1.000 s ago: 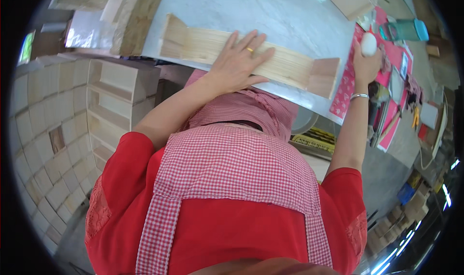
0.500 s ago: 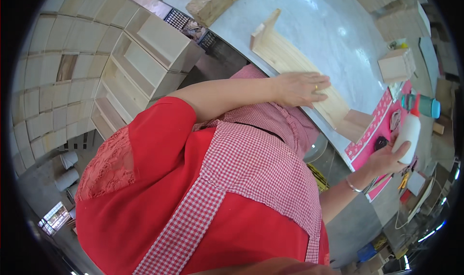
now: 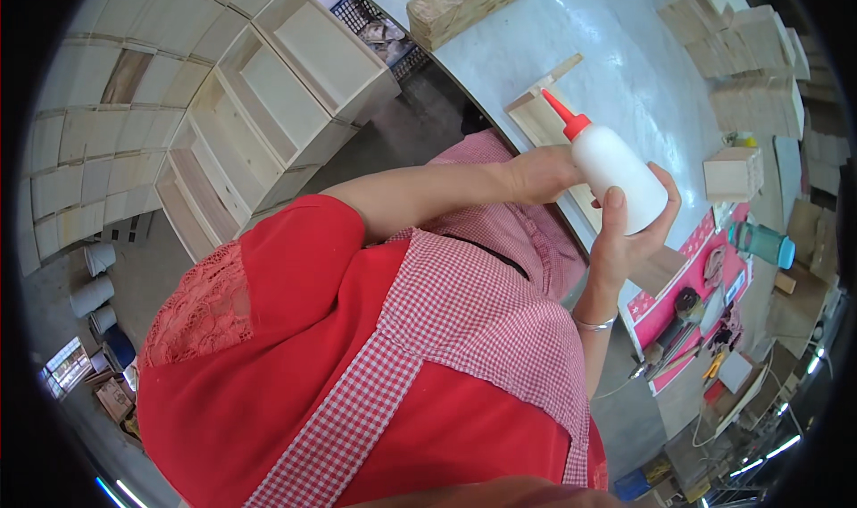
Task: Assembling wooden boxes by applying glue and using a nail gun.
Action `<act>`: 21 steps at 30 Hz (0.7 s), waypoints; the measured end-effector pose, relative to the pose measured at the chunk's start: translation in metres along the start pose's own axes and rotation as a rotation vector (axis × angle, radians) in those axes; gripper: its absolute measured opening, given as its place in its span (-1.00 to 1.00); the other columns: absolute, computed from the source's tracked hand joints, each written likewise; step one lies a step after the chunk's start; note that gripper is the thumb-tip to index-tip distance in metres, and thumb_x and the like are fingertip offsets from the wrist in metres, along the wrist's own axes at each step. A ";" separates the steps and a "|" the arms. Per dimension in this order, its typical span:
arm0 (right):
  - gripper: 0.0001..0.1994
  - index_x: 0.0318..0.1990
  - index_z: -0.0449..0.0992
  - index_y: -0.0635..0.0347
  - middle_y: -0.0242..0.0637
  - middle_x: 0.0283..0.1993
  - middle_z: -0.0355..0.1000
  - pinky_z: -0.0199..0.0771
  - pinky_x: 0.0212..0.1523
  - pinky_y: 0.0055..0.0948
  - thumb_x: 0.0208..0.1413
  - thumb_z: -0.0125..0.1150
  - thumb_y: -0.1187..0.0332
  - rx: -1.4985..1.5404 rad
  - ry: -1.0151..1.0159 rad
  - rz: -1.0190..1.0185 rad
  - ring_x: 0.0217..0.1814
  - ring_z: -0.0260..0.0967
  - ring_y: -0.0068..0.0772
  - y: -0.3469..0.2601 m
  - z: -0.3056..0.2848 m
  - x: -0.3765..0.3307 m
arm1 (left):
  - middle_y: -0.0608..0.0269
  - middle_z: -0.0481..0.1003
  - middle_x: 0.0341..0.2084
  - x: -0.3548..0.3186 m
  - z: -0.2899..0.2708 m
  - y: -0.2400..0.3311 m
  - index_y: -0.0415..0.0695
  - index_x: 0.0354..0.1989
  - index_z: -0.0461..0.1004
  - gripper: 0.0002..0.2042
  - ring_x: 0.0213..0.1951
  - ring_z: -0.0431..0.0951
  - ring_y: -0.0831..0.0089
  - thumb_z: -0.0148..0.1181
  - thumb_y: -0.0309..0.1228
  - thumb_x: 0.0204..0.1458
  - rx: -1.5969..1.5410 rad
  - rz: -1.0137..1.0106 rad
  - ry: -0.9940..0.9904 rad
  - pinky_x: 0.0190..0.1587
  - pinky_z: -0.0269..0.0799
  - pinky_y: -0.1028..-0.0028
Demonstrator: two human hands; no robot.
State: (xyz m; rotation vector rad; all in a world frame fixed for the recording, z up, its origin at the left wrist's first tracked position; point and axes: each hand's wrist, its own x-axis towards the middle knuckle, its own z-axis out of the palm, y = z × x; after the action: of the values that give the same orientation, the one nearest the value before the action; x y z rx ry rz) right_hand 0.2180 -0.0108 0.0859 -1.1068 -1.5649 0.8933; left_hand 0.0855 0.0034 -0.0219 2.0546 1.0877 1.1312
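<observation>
My right hand (image 3: 638, 231) grips a white squeeze bottle (image 3: 622, 170) with a red pointed nozzle. The bottle is tilted, its nozzle toward the far left. My left hand (image 3: 540, 174) is at a pale wooden piece (image 3: 533, 118) lying along the near edge of the table. This piece is a long board with a short end board (image 3: 659, 270) at its right end and another at its far left end. Much of the long board is hidden behind the bottle and my hands. The bottle also covers most of my left fingers, so their hold cannot be made out.
A wooden block stack (image 3: 464, 8) lies at the table's far left. More stacked wood (image 3: 759, 106) and a small wooden box (image 3: 732, 174) stand right. A pink cloth (image 3: 665, 316) carries tools; a teal bottle (image 3: 761, 244) lies beyond. Open wooden boxes (image 3: 312, 48) are piled left.
My right hand has brought the white bottle left and up, from beside the pink cloth to over the wooden piece. My left hand no longer lies flat on the board. The view has shifted somewhat.
</observation>
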 end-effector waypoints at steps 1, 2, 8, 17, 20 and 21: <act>-0.43 0.11 0.27 0.35 -0.15 0.03 0.30 0.48 -0.07 -0.39 0.00 0.41 0.35 -0.002 -0.002 0.002 0.00 0.37 -0.31 -0.001 0.002 0.000 | 0.05 0.52 -0.18 -0.001 0.002 -0.002 -0.10 -0.10 0.44 -0.70 -0.13 0.54 0.01 0.05 -0.63 -0.04 0.024 0.070 0.054 -0.12 0.50 0.20; -0.43 0.11 0.27 0.34 -0.15 0.03 0.30 0.45 -0.02 -0.39 -0.01 0.42 0.35 -0.009 -0.017 -0.002 0.01 0.36 -0.32 -0.003 0.003 0.001 | 0.05 0.52 -0.18 -0.002 0.005 -0.005 -0.10 -0.10 0.44 -0.70 -0.13 0.54 0.01 0.05 -0.63 -0.04 0.021 0.068 0.055 -0.12 0.50 0.20; -0.46 0.11 0.27 0.32 -0.16 -0.03 0.33 0.54 -0.34 -0.50 0.05 0.39 0.33 -0.133 -0.050 -0.143 -0.18 0.44 -0.38 -0.004 0.005 0.009 | 0.05 0.52 -0.19 -0.003 0.010 -0.011 -0.10 -0.05 0.45 -0.66 -0.11 0.53 0.04 0.09 -0.60 -0.05 0.053 0.141 0.100 -0.13 0.50 0.19; -0.54 0.04 0.33 0.31 -0.19 -0.06 0.36 0.54 -0.31 -0.53 0.06 0.40 0.34 -0.191 0.072 -0.181 -0.19 0.43 -0.43 -0.005 0.014 0.030 | 0.08 0.46 0.06 -0.006 0.008 -0.009 -0.20 -0.02 0.47 -0.67 0.04 0.50 0.11 0.10 -0.52 -0.03 0.187 0.176 0.056 0.06 0.47 0.26; -0.47 0.07 0.30 0.33 -0.18 0.00 0.32 0.42 0.01 -0.42 0.01 0.44 0.35 -0.137 0.090 -0.022 0.00 0.34 -0.37 -0.006 0.016 0.039 | 0.08 0.42 0.12 -0.008 0.011 -0.011 -0.22 -0.02 0.47 -0.66 0.09 0.47 0.10 0.09 -0.51 -0.02 0.207 0.186 0.053 0.15 0.40 0.29; -0.47 0.07 0.30 0.33 -0.18 0.00 0.32 0.42 0.01 -0.42 0.01 0.44 0.35 -0.136 0.092 -0.023 0.00 0.34 -0.37 -0.005 0.016 0.042 | 0.08 0.40 0.16 -0.008 0.012 -0.012 -0.23 -0.02 0.47 -0.66 0.11 0.46 0.10 0.09 -0.50 -0.02 0.216 0.190 0.051 0.20 0.37 0.31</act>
State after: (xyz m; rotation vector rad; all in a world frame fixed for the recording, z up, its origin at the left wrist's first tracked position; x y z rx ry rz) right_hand 0.1972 0.0274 0.0986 -1.2060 -1.5770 0.7191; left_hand 0.0882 0.0019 -0.0402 2.3502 1.0989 1.2079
